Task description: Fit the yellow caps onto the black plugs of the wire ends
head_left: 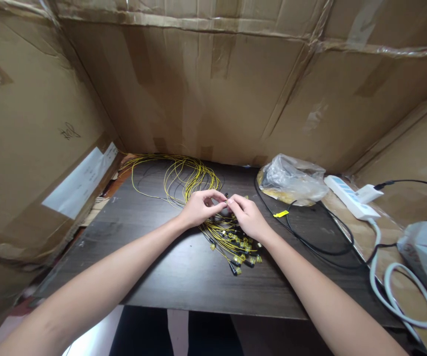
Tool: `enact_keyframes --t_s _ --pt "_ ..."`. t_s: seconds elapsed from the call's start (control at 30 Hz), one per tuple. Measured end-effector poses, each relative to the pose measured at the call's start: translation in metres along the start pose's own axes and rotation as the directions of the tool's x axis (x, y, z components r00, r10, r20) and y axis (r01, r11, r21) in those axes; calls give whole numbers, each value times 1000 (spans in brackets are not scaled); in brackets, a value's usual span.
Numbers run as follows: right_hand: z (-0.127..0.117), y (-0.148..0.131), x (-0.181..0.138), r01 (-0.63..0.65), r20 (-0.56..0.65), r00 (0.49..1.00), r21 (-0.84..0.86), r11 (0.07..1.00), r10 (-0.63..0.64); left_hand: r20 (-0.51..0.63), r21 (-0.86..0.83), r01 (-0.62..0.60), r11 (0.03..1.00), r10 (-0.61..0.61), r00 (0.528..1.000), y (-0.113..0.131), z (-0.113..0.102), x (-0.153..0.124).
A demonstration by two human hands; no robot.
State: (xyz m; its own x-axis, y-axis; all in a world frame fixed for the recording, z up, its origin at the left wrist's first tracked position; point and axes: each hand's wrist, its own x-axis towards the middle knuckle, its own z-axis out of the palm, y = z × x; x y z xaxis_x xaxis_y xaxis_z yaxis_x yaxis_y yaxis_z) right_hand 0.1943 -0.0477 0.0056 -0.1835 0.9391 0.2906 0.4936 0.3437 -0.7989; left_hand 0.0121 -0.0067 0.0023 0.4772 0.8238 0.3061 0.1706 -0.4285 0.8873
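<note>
A bundle of thin yellow cables [183, 180] lies looped on the dark wooden table [168, 277]. Their ends, with black connectors and yellow tags [241, 252], fan out toward me. My left hand [198, 207] and my right hand [248, 215] meet above the bundle's middle. Both pinch a small connector end between thumb and fingertips. The piece itself is mostly hidden by my fingers.
A clear plastic bag [295, 178] with yellow contents sits at the back right. A black cable [309, 237] with a yellow tag curves beside it. A white power strip [350, 195] and its white cord [402, 291] lie at right. Cardboard walls [198, 89] enclose the table.
</note>
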Motion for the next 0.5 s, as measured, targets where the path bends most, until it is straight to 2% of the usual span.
enact_keyframes --t_s 0.1,0.33,0.5 --pt "1 1 1 8 18 1000 -6 1000 -8 -5 18 -4 1000 4 1000 1 1 -1" --pt "0 -2 0 39 -67 997 -2 999 -39 -28 3 10 1000 -10 1000 0 1 0" --pt "0 0 0 9 -18 1000 -10 1000 -9 -9 35 -31 999 31 999 0 1 -2"
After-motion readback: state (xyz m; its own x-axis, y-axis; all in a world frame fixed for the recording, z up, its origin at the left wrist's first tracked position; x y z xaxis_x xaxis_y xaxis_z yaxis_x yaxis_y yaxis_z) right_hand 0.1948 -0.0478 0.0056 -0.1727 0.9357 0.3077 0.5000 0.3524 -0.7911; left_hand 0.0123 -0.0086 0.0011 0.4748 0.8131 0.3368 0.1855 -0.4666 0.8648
